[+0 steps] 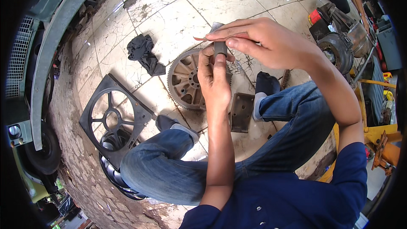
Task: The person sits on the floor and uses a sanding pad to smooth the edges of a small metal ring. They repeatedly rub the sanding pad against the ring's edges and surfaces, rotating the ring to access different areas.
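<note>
My left hand (214,78) is wrapped around a short dark metal cylinder (220,48), thumb along its near side. Over its upper end lies my right hand (269,40), fingers stretched together and thumb below. A thin reddish-brown sheet (199,39), which looks like sandpaper, is pinched there; its edge sticks out past the fingertips. Most of the sheet is hidden by the fingers. Beneath my left hand, a toothed flywheel (182,85) with openings lies on the tiles, partly covered by the hand. A grey piece (216,26) shows just beyond my fingers; its kind is unclear.
A rusty metal block (241,113) sits between my feet. At left lie a black cloth (142,51) and a black fan shroud (132,97). Greasy machine parts (337,51) stand at right, near another person's arm (357,2). A vehicle (19,72) borders the far left.
</note>
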### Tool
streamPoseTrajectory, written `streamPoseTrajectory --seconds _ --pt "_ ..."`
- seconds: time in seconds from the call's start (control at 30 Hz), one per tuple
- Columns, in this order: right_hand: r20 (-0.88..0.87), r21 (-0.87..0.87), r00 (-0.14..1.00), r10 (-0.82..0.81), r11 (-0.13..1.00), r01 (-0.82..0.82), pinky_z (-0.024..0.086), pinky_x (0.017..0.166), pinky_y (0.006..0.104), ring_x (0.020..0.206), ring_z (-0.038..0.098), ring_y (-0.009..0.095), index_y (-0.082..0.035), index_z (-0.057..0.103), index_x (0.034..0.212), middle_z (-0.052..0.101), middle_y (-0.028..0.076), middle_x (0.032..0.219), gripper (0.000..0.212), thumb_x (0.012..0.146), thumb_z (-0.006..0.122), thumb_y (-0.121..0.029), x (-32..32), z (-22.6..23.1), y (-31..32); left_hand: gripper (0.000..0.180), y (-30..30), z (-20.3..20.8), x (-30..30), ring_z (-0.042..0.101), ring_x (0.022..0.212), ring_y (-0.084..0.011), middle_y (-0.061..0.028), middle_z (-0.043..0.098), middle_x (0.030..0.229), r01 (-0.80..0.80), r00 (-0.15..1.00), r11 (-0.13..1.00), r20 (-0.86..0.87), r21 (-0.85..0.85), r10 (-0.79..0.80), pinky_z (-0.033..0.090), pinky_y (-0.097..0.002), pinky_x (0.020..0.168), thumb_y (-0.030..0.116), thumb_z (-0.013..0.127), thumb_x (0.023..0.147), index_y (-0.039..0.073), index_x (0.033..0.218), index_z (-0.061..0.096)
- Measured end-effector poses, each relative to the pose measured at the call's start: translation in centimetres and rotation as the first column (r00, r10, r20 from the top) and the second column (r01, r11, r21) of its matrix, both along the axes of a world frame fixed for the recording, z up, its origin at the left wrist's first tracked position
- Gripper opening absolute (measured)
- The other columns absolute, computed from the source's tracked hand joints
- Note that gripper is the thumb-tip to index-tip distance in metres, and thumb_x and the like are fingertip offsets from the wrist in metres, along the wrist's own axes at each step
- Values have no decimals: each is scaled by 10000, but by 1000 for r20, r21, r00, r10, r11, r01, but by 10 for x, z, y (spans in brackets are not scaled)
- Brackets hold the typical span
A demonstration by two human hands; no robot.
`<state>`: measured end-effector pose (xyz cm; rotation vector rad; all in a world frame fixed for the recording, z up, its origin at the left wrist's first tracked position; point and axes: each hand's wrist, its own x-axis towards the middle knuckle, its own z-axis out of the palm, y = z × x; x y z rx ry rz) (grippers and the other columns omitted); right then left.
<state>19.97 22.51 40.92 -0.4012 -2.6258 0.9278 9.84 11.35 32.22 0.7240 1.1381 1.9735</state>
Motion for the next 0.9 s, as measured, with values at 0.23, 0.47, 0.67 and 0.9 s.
streamPoseTrajectory --seconds 0.23,0.47,0.67,0.9 --pt "53 273 998 -46 962 29 510 880 385 1069 628 310 -39 631 1234 653 150 1191 350 1010 449 -237 -3 -4 -9 117 1 -10 1 515 903 -136 -44 555 986 -44 988 991 -152 -123 25 429 -273 830 25 550 936 9 1052 554" --pt "241 231 964 -114 971 57 426 1040 395 1216 536 316 -30 587 1285 603 154 1284 390 1000 455 -262 -5 1 -10 260 5 -18 12 544 1057 -137 -86 586 1129 32 982 987 -177 -157 -60 421 -260 929 99 494 1005 -41 1224 509" --pt "272 188 961 -39 982 -13 407 1054 399 1227 521 344 -8 576 1289 586 188 1299 401 1003 444 -256 -13 -15 -11 85 9 -34 15 464 799 -108 -37 518 901 -119 987 990 -117 -73 110 415 -254 730 78 520 985 1 1020 509" --pt "211 279 974 -87 960 26 452 994 411 1159 571 344 2 618 1215 615 188 1250 386 994 451 -268 -8 -23 -3 161 18 -47 21 557 888 -192 -115 535 1005 -83 958 992 -281 -97 53 465 -320 778 12 508 949 -5 1109 515"
